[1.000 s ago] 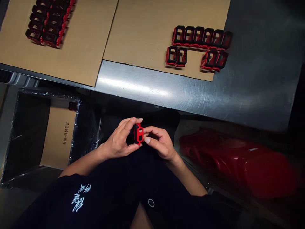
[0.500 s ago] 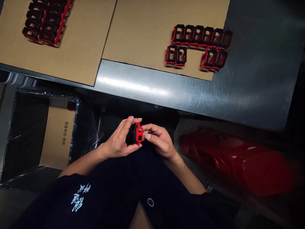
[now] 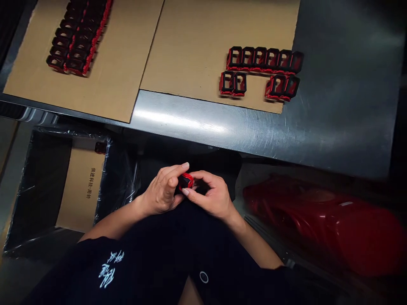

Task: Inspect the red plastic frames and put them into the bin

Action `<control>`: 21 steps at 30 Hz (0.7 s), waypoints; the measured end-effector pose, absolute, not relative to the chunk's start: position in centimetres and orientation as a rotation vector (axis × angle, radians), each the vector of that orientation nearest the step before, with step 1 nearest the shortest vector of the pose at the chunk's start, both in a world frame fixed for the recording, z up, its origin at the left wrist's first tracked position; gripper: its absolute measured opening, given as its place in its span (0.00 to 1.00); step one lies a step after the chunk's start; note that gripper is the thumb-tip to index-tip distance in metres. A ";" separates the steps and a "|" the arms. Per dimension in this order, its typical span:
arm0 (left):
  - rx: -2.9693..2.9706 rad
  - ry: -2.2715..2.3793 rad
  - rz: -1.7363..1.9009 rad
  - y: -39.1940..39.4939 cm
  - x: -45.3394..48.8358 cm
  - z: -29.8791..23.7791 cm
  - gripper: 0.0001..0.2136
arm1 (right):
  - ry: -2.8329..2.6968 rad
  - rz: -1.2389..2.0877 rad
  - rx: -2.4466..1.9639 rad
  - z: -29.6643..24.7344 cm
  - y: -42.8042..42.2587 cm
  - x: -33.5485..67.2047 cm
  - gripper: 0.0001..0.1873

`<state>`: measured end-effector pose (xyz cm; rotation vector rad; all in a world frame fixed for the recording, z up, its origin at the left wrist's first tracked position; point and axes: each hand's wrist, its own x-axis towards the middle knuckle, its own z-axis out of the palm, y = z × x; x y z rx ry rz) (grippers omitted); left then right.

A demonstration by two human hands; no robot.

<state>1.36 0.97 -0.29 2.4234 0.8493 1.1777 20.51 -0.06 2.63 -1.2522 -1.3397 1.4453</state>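
Observation:
A small red-and-black plastic frame part (image 3: 186, 181) is pinched between my left hand (image 3: 163, 189) and my right hand (image 3: 211, 196), low over my lap. The fingers of both hands wrap it, so most of it is hidden. Only a red edge and a dark corner show. On the cardboard sheet (image 3: 190, 55) ahead of me, similar frame parts (image 3: 262, 59) stand in a row with shorter groups below it. Both hands are well apart from these.
A block of similar parts (image 3: 76, 44) lies on a second cardboard sheet (image 3: 104, 80) at upper left, on a brushed steel table (image 3: 222, 127). Below its edge on the left is a plastic-lined cardboard box (image 3: 81, 190). A glossy red plastic mass (image 3: 318, 224) lies at right.
The frame part has turned in my fingers and now shows less of its face. My hands have closed around it, and the whole view has shifted slightly.

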 end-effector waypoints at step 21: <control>1.903 0.781 1.044 1.0 2.2 1.7 0.56 | -0.429 2.221 -0.878 0.8 0.5 20.9 0.13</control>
